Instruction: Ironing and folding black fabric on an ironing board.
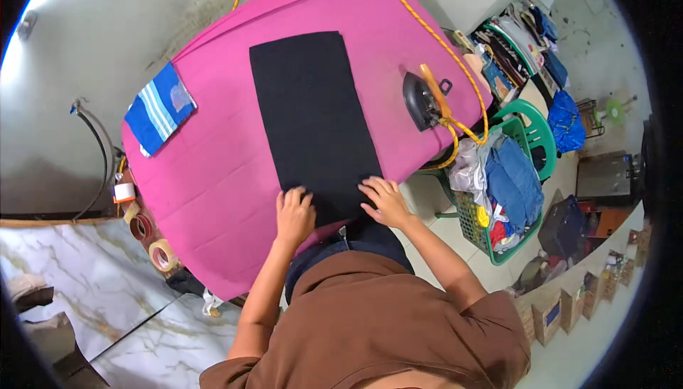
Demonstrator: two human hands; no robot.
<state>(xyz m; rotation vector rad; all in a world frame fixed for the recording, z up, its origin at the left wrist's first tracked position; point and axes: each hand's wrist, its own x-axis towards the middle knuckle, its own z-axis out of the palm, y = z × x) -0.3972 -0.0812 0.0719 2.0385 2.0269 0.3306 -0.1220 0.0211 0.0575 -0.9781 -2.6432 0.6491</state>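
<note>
A long black folded cloth (pixel 315 117) lies flat on a table covered with pink cloth (pixel 219 191). My left hand (pixel 296 215) rests on its near left corner, fingers slightly spread. On the near right edge lies my right hand (pixel 385 202), with its fingers apart. Neither hand visibly grips the fabric. To the right of the black cloth, an electric iron (pixel 421 102) with a wooden handle sits on the pink cover, a yellow cord (pixel 435 34) running from it. A folded blue cloth with pale stripes (pixel 160 108) lies at the table's left edge.
A green plastic basket (pixel 475 223) full of clothes stands right of the table, beside a green chair (pixel 539 143). Stacked folded clothes (pixel 520 42) are farther back. Rolls of tape (pixel 161 254) sit along the left edge, near a wall with a black hose (pixel 101 159).
</note>
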